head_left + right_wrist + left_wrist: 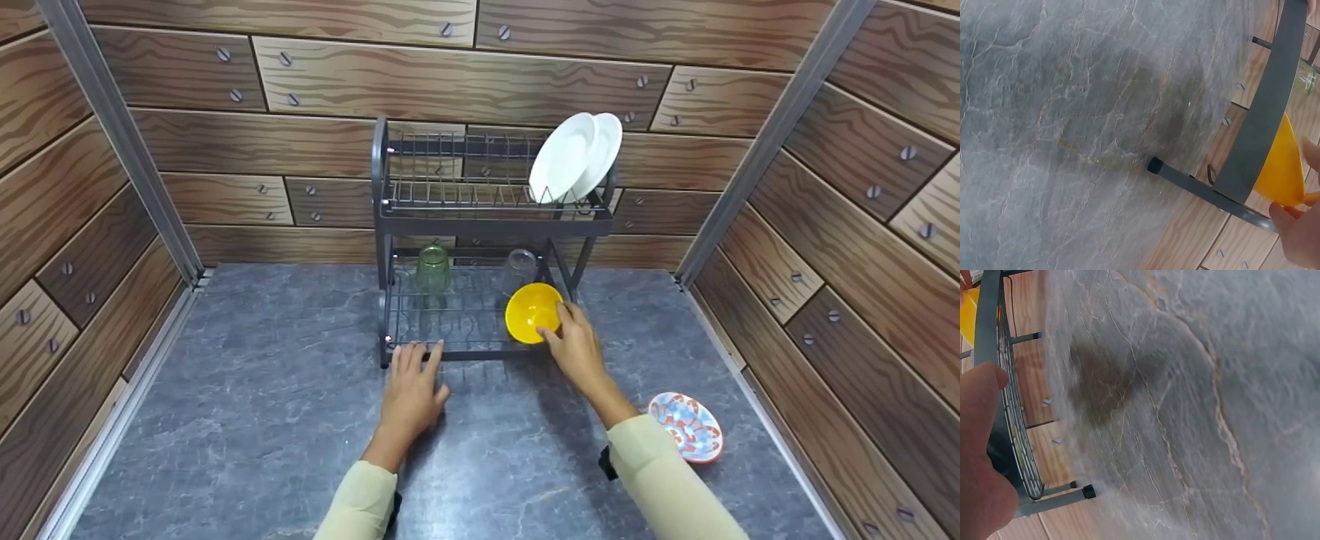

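A yellow bowl (pixel 533 313) is tilted at the front right of the dish rack's lower tier, its inside facing the head camera. My right hand (pixel 577 349) pinches its right rim between thumb and fingers; the right wrist view shows the bowl (pixel 1282 169) behind the rack's front bar (pixel 1266 107). With fingers spread and fairly straight, my left hand (pixel 411 390) touches the front bar of the dark dish rack (pixel 491 227) near its left corner. Behind the bowl a clear glass (pixel 520 264) stands upside down, and a green glass (pixel 433 268) sits at the left of that tier.
Two white plates (pixel 564 159) lean upright at the right end of the upper tier. A patterned bowl (pixel 694 426) in red, blue and white lies on the grey marbled tabletop (pixel 285 420), beside my right forearm. Wood-patterned walls (pixel 300 75) enclose the back and sides.
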Available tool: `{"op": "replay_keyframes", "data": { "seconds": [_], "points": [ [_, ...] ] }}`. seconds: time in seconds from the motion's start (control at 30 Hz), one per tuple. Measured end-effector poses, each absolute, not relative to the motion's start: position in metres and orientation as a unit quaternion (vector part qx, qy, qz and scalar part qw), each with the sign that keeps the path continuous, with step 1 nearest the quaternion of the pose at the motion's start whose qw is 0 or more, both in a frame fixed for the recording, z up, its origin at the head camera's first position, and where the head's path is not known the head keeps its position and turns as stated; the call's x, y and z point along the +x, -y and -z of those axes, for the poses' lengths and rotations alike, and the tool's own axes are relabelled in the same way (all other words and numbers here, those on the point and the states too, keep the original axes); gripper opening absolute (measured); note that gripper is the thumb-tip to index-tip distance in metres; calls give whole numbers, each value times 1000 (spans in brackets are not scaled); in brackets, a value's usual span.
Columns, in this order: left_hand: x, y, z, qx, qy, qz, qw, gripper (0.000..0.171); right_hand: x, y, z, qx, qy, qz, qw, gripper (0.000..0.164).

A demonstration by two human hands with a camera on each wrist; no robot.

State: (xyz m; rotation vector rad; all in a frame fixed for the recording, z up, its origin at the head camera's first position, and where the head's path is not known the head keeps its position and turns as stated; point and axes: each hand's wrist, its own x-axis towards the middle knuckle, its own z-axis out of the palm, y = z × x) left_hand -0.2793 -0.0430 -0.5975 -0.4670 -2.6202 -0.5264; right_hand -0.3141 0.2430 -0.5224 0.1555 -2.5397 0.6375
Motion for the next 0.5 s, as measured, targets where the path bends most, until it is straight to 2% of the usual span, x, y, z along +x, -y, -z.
{"op": "replay_keyframes", "data": {
  "seconds": [0.13, 0.23, 0.5],
  "points": [
    [-279, 43, 598, -167, 946, 188, 205, 69, -314, -238, 524, 65, 925, -224, 300, 44],
    [-279, 43, 598, -169, 945, 190, 205, 69, -314, -235, 524, 63, 918, -227, 320, 40],
    [-279, 43, 598, -169, 944, 184, 216, 71, -316, -230, 525, 28, 914, -273, 298, 44]
  ]
}}
